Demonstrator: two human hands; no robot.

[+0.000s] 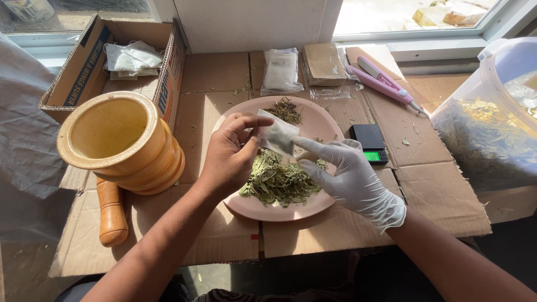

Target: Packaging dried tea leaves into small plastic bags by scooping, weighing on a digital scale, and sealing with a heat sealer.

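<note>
Your bare left hand (229, 154) pinched one edge of a small white sachet (278, 136), and your gloved right hand (349, 173) gripped its other edge with the fingertips, holding it just above a pink plate (330, 126) heaped with dried green leaves (277, 182). The plate sat on the cardboard-covered counter (436, 190), with a wooden mortar (120, 142) to its left, a pestle (111, 212) beneath that, and a small black scale (369, 142) just beside its right rim.
</note>
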